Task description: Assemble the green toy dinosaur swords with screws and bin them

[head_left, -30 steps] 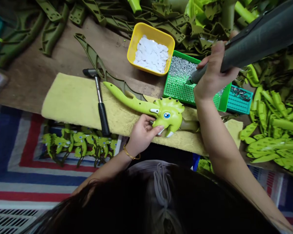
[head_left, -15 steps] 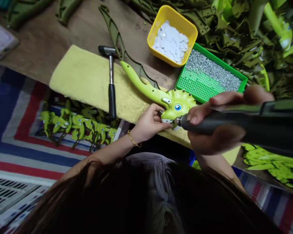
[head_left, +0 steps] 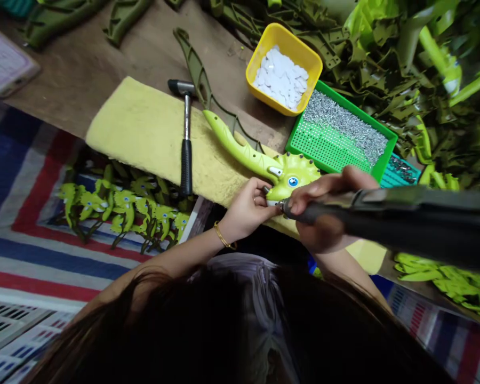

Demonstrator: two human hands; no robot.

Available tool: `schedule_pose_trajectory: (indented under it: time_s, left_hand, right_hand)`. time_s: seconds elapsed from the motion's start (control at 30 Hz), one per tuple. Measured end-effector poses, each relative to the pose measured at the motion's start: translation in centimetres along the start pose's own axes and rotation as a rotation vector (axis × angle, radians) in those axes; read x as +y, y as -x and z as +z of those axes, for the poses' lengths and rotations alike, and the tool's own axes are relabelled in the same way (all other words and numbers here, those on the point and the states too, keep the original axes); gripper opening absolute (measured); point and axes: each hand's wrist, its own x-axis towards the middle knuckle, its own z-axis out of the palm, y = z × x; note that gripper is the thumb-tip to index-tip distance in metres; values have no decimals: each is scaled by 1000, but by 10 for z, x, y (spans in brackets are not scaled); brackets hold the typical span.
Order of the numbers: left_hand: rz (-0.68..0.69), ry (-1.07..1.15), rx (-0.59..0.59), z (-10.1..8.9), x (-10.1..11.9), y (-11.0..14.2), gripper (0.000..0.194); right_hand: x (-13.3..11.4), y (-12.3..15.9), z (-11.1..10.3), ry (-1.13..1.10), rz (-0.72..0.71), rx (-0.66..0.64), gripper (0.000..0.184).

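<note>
A lime-green plastic dinosaur toy (head_left: 246, 153) with a frilled head and a blue eye lies on the yellow cloth pad (head_left: 144, 125). My left hand (head_left: 248, 209) grips its snout from the left, fingers closed around the mouth area. In my right hand (head_left: 324, 213) is a black power screwdriver (head_left: 364, 216), held level with its tip at the white part of the toy's mouth. The tip sits close to my left fingertips; whether a screw is under it I cannot make out. A dark green lattice-like plastic part (head_left: 200, 80) lies behind the toy.
A hammer (head_left: 186, 160) rests on the pad. Behind stand a yellow tub (head_left: 318, 66) of white flat pieces and a green basket (head_left: 320, 152) of screws. Dark green parts (head_left: 368, 90) heap at the back right. Assembled green toys (head_left: 124, 208) fill a box below left.
My right hand and the screwdriver have moved left and inward, bringing the tip nearer my left fingers. The whole view has shifted slightly. My left hand still grips the toy.
</note>
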Motion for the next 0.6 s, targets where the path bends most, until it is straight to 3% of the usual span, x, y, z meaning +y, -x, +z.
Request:
schedule_pose_trajectory:
  time_s: [0.1, 0.17, 0.2, 0.27, 0.4, 0.5, 0.6]
  left_hand:
    - [95, -245, -48, -6, 1, 5, 50]
    - [203, -487, -67, -9, 4, 6, 47]
    - [261, -597, -69, -11, 5, 5, 44]
    - [358, -746, -71, -13, 7, 3, 39]
    - [398, -826, -84, -13, 7, 0, 36]
    - [328, -778, -52, -13, 5, 2, 42]
    - [292, -717, 9, -13, 2, 5, 47]
  right_hand:
    - [12, -49, -10, -158, -272, 418, 26]
    - [35, -83, -20, -151, -338, 632, 14]
    - [49, -97, -25, -115, -313, 679, 18]
    - [79, -112, -37, -27, -180, 681, 36]
    - [116, -107, -51, 96, 83, 515, 59]
    - [123, -102, -51, 116, 116, 494, 63]
    - [124, -105, -45, 123, 86, 607, 70]
